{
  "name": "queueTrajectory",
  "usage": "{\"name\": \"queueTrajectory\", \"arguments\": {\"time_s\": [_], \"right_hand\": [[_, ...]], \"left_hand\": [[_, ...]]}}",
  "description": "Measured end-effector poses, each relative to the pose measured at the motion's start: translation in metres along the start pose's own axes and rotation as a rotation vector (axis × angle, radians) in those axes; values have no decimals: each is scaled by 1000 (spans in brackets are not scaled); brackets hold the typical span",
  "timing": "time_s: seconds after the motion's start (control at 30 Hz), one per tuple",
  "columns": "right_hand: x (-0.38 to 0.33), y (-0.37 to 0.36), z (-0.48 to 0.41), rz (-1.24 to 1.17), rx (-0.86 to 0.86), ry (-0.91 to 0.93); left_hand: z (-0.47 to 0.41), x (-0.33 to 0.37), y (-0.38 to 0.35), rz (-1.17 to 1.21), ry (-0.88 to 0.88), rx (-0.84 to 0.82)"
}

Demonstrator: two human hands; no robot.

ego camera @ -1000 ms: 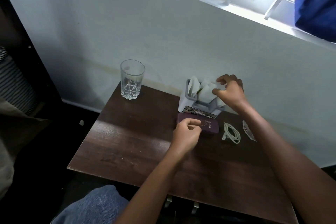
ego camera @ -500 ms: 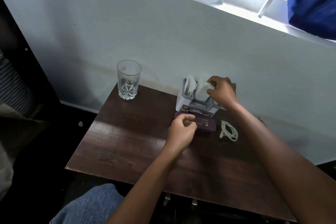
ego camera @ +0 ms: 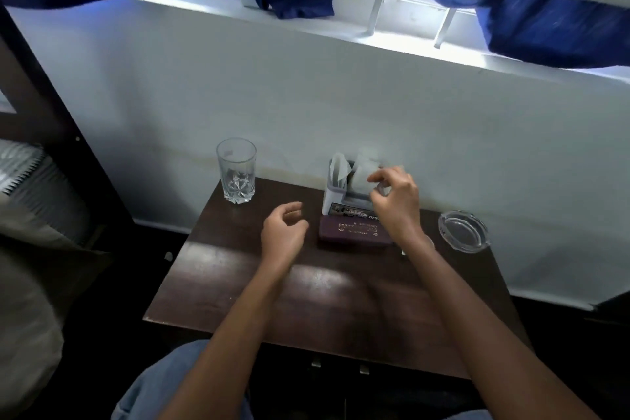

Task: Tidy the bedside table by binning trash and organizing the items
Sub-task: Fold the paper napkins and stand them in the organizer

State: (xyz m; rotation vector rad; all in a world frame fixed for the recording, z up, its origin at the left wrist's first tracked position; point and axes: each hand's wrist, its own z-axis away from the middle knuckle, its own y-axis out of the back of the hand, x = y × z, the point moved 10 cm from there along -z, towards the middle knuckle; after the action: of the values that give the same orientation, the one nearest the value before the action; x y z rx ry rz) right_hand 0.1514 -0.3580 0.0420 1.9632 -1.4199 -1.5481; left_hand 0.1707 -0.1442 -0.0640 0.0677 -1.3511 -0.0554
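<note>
Holder is standing at the back edge of the table, with tissues sticking out of its top. Right hand is pinching the tissues above the holder. Left hand is hovering front-left of the holder, fingers loosely curled, holding nothing. Case is lying just in front of the holder. Glass is standing well left of the holder, ashtray to its right.

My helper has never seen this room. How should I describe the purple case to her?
On the dark wooden table below the window, find the grey tissue holder by the wall. The purple case lies flat just in front of it: oblong, opaque, lettered, unlike the clear tumbler and ashtray.
</note>
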Motion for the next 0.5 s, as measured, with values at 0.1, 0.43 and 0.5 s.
{"name": "queueTrajectory", "arguments": {"time_s": [0.1, 0.43, 0.5], "right_hand": [[-2, -7, 15, -47, -27, -18], [4, 3, 40, -105, -56, -46], [8, 6, 40, -103, -63, -53]], "left_hand": [[-17, -5, 43, 16, 58, 257], [-75, 33, 89, -173, -64, 522], [-84, 32, 89, -149, -76, 484]]}}
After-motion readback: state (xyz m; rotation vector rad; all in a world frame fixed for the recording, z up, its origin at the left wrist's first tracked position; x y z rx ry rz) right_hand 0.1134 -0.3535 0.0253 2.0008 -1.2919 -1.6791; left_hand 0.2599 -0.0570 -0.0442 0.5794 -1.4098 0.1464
